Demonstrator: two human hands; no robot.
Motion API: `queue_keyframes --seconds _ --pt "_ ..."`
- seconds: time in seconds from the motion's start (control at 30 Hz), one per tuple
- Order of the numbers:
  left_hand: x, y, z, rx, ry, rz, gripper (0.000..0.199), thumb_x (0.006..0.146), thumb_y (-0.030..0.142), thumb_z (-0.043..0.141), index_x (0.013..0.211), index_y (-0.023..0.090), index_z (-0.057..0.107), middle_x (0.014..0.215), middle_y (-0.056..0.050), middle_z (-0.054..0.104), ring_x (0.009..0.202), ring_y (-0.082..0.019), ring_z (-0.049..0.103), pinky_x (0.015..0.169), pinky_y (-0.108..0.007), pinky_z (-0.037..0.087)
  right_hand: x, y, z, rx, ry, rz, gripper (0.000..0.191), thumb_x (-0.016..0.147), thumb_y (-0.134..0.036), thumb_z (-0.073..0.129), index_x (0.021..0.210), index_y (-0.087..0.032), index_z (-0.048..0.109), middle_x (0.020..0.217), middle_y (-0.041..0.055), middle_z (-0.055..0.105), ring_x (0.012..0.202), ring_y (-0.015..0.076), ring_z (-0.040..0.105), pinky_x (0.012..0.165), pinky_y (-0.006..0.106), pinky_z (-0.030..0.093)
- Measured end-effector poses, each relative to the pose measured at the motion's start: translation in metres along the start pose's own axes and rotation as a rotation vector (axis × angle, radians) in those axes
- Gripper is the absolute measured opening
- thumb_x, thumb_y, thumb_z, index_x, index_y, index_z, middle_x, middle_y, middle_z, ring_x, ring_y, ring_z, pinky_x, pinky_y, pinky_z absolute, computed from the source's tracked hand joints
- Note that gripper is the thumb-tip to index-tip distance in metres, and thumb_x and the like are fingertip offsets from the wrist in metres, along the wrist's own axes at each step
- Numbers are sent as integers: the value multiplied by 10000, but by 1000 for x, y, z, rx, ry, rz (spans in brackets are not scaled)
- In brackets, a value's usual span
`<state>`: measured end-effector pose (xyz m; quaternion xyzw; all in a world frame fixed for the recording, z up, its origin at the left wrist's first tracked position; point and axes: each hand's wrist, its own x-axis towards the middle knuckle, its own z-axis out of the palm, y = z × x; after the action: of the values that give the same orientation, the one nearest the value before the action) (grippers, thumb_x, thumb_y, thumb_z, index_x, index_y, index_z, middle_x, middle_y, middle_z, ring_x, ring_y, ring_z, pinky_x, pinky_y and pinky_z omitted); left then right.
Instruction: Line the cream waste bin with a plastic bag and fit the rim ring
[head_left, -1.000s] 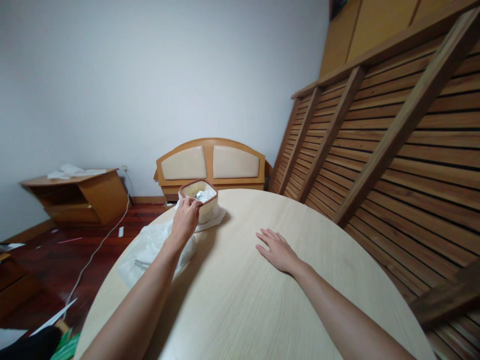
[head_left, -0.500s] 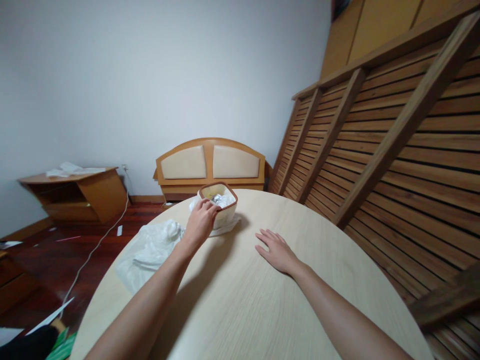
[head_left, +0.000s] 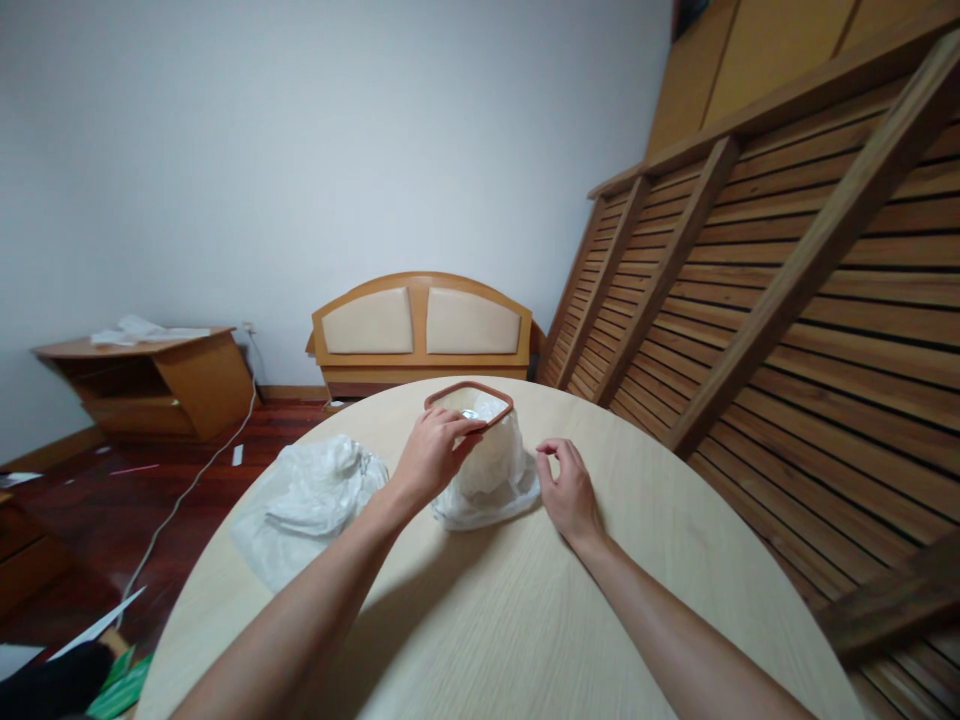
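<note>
A small cream trash bin (head_left: 472, 387) with a brown rim stands upright on the round table. White plastic and something shiny show inside it. My left hand (head_left: 439, 452) grips the near side of the rim, its fingers over the edge. A thin clear-white plastic bag (head_left: 484, 508) lies bunched around the bin's lower part. Just right of this bag, my right hand (head_left: 571, 490) rests on its side with loosely curled fingers and a gap inside the thumb; whether it touches the bag I cannot tell. Left of the bin lies another crumpled white plastic bag (head_left: 319, 500).
The round pale wooden table (head_left: 675, 600) fills the foreground. Behind it stands a wooden headboard (head_left: 418, 345) with cream panels. Slatted wooden panels (head_left: 750, 300) lean on the right. At the left are a low cabinet (head_left: 202, 375) and a white cable (head_left: 180, 510) across the floor.
My left hand has drawn the bin nearer and to the right, with the bag around it. My right hand has gone from flat and spread to curled, beside the bag.
</note>
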<state>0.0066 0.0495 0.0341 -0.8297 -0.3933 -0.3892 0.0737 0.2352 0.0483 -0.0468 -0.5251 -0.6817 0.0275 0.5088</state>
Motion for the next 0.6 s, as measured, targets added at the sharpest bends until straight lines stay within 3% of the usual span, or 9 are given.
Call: queue_keyframes --seconds 0.13,0.27,0.4,0.6 --pt "0 10 1 -80 -5 -3 110 890 196 715 988 209 764 895 -54 777 847 -214 689 809 -366 509 -10 -22 0 55 77 -166 213 940 -324 501 1119 -227 563 1203 127 633 1196 274 574 1068 474 455" --pt "0 24 0 -180 -26 6 78 861 194 749 938 195 755 834 -36 771 771 -183 691 741 -315 507 -20 -37 3 89 103 -315 554 899 -351 636 1396 -243 415 1471 145 477 1383 300 454 1146 539 402" --pt "-1 38 -3 -230 -67 30 69 897 223 711 944 197 754 857 -43 776 793 -186 691 734 -304 508 -23 -39 4 133 73 -293 769 891 -451 677 1519 -247 284 1589 154 349 1482 316 336 1196 566 343" --pt "1 46 -22 -310 -209 130 209 975 177 571 1097 215 737 1020 -64 779 936 -208 694 862 -356 521 -21 -32 3 236 28 -134 856 892 -532 652 1560 -225 212 1627 168 305 1503 309 315 1218 566 313"
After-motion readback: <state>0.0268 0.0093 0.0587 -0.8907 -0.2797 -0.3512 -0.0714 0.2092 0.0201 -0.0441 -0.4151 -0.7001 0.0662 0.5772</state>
